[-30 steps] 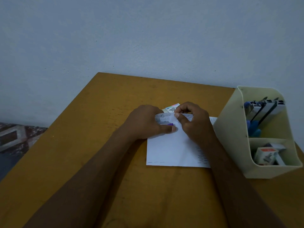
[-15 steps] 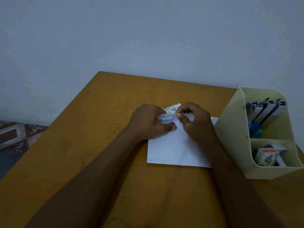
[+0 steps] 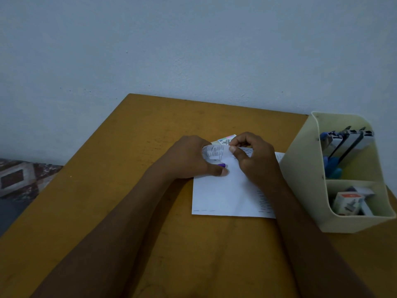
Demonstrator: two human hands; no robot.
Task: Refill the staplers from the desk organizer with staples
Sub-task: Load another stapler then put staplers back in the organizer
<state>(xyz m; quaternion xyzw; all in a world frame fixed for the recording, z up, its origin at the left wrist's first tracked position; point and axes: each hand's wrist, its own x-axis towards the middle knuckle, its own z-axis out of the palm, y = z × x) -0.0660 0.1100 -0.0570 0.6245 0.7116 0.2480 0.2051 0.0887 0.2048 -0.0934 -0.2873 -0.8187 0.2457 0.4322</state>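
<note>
A white paper sheet [image 3: 225,196] dotted with rows of staples lies on the wooden desk [image 3: 129,190]. My left hand [image 3: 189,158] grips a purple stapler [image 3: 221,165]; only its tip shows under the sheet's curled-up far corner. My right hand [image 3: 255,160] pinches that curled edge between thumb and fingers. A small staple box [image 3: 225,140] peeks out just behind my hands. The cream desk organizer [image 3: 300,179] stands at the right. Several staplers [image 3: 348,140] stand in its far compartment, and staple boxes [image 3: 350,201] lie in its near one.
The desk's back edge meets a pale wall [image 3: 193,50]. Its left edge drops off to a patterned floor [image 3: 19,179]. Bare desk surface lies to the left of my arms and in front of the sheet.
Both hands keep their hold on the stapler and the paper edge. Only the view has shifted slightly.
</note>
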